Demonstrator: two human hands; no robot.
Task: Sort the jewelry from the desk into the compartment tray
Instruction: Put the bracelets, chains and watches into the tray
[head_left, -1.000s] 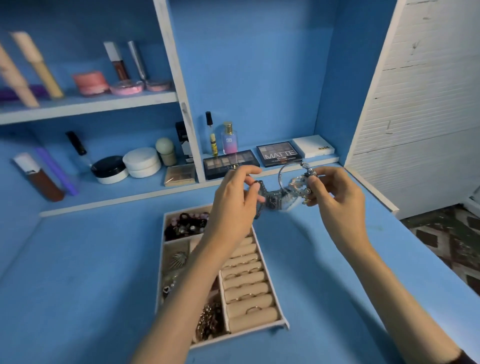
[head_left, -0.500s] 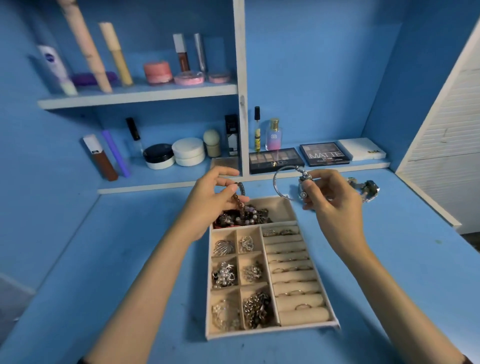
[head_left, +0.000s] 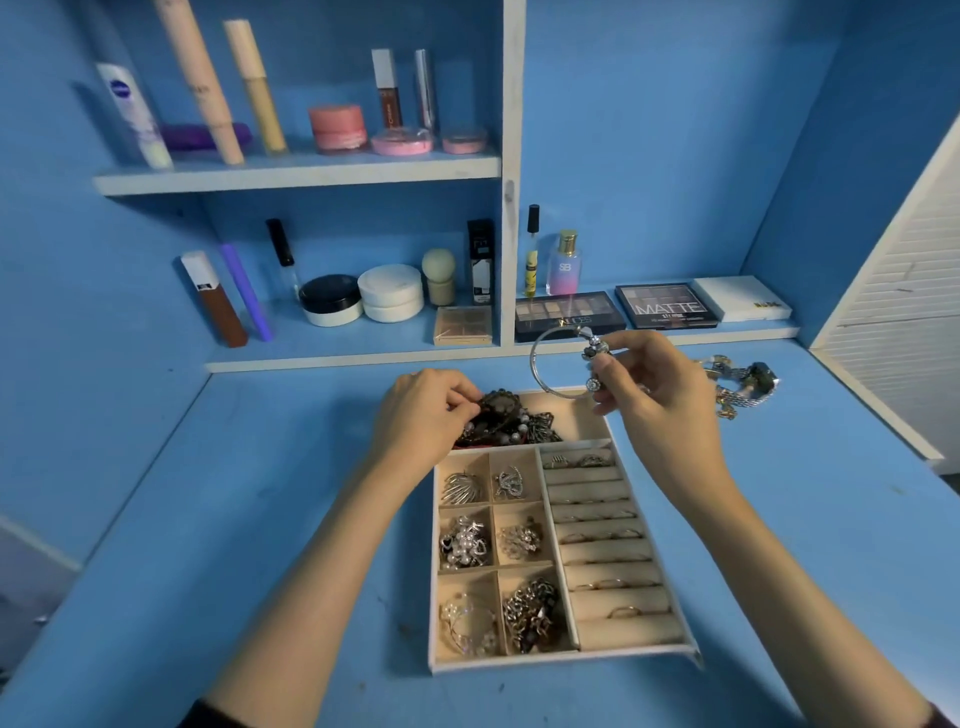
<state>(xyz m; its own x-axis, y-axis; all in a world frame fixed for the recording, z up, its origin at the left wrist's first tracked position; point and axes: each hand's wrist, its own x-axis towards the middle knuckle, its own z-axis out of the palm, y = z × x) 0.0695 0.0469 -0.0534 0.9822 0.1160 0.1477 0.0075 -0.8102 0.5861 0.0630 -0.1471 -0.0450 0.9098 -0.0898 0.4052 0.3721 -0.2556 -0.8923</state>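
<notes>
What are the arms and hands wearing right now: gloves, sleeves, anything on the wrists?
No gloves: the left hand and right hand are bare. The forearms are uncovered up to near the elbows, where a dark left sleeve and a dark right sleeve just show at the bottom of the frame. No watch or band shows on either wrist.

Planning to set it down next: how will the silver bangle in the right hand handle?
The bangle is likely stiff: its hoop holds a round shape though the right hand pinches only the charm end. The thin wire suggests light weight. On edge it might roll.
</notes>
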